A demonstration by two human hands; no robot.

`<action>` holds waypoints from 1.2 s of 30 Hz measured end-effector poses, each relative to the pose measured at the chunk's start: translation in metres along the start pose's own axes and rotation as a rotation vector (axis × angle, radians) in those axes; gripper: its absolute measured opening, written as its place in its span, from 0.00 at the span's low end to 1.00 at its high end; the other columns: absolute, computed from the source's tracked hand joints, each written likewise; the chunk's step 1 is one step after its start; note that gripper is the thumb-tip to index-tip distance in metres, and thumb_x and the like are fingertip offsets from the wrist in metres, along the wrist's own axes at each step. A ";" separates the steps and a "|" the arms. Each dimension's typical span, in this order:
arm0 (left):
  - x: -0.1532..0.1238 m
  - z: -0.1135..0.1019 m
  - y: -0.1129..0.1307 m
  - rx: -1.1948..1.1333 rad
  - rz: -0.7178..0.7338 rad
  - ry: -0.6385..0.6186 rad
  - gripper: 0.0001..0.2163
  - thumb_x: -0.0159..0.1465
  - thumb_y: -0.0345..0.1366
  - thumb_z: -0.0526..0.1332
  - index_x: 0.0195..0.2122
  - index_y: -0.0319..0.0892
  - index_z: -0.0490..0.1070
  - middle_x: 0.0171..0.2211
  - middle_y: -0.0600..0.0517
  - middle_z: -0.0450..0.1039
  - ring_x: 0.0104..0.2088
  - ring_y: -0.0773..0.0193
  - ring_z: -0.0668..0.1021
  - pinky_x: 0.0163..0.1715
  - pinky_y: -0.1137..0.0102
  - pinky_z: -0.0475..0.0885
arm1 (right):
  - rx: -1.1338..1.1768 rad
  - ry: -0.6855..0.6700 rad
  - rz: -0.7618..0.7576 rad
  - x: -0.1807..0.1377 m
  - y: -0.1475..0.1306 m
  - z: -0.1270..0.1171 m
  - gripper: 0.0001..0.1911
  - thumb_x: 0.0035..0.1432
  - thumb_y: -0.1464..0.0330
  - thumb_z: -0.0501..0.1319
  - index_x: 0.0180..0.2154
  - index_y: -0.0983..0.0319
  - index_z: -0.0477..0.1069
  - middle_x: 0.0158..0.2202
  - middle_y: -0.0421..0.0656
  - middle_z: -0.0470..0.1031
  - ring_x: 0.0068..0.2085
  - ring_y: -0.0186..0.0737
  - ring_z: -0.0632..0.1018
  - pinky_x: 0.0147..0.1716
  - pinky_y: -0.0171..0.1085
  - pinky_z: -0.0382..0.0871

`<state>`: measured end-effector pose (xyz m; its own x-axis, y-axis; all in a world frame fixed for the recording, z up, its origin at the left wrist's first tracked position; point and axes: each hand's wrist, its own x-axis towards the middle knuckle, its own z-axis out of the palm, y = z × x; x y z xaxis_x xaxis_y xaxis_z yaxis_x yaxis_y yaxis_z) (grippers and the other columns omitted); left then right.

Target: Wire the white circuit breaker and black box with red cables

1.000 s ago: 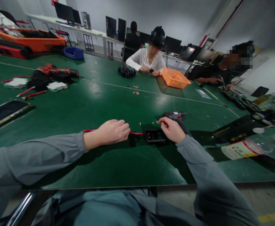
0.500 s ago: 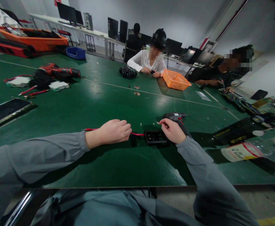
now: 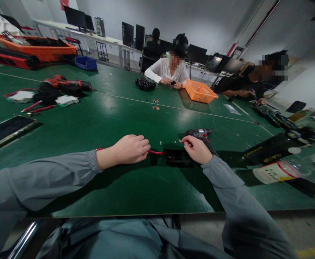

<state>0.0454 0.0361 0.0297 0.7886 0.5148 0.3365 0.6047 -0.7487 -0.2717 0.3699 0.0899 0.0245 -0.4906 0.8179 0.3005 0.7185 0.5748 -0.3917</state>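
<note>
Here, my left grip [image 3: 132,148] is closed over the red cable [image 3: 156,152] leading to the black case [image 3: 177,158] on the counter [image 3: 152,194]. My right grip [image 3: 196,149] curls by the case's right end; whether it pinches anything, I can't tell. The step seems to be positioning the cable; the next move calls for a steady case.

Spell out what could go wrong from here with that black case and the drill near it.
Tugged wire: the red wire runs from the left hand to the black case, so a sharp pull might strain the wire or drag the case.

Knocked drill: the drill lies just beyond the right hand, so a careless sweep might bump it.
</note>
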 end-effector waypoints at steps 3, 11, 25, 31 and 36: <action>0.002 -0.006 0.001 -0.050 -0.040 -0.030 0.07 0.65 0.38 0.57 0.35 0.40 0.71 0.32 0.49 0.72 0.33 0.60 0.73 0.29 0.67 0.65 | 0.000 0.000 -0.004 0.000 0.000 -0.001 0.10 0.63 0.70 0.53 0.39 0.62 0.72 0.33 0.44 0.76 0.28 0.37 0.72 0.31 0.37 0.65; 0.005 -0.033 -0.010 -0.541 -0.293 -0.019 0.13 0.67 0.39 0.52 0.47 0.38 0.69 0.44 0.45 0.74 0.44 0.58 0.75 0.45 0.64 0.71 | -0.004 0.003 -0.002 0.000 -0.002 -0.002 0.10 0.63 0.69 0.52 0.39 0.62 0.72 0.33 0.44 0.76 0.28 0.38 0.72 0.31 0.37 0.65; -0.073 -0.029 -0.043 -0.671 -0.578 -0.194 0.26 0.65 0.50 0.56 0.59 0.39 0.61 0.55 0.43 0.70 0.52 0.54 0.75 0.51 0.63 0.72 | -0.004 0.026 -0.034 0.001 0.001 -0.002 0.09 0.62 0.71 0.53 0.38 0.63 0.72 0.31 0.44 0.75 0.28 0.37 0.70 0.31 0.37 0.63; -0.080 -0.030 -0.050 -0.535 -0.514 -0.348 0.28 0.64 0.46 0.56 0.63 0.42 0.58 0.49 0.47 0.75 0.47 0.55 0.78 0.46 0.64 0.72 | 0.004 0.020 -0.021 0.001 0.000 -0.003 0.09 0.62 0.71 0.53 0.38 0.62 0.72 0.33 0.44 0.76 0.27 0.37 0.71 0.31 0.37 0.63; -0.079 -0.030 -0.054 -0.555 -0.488 -0.372 0.23 0.66 0.42 0.52 0.61 0.43 0.59 0.47 0.49 0.76 0.47 0.59 0.78 0.47 0.66 0.71 | -0.004 0.012 -0.013 0.001 -0.001 -0.002 0.09 0.62 0.71 0.54 0.38 0.62 0.72 0.33 0.44 0.76 0.28 0.37 0.71 0.31 0.38 0.63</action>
<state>-0.0527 0.0235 0.0450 0.4963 0.8669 -0.0460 0.8223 -0.4524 0.3453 0.3700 0.0902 0.0272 -0.4939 0.8099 0.3163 0.7140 0.5854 -0.3841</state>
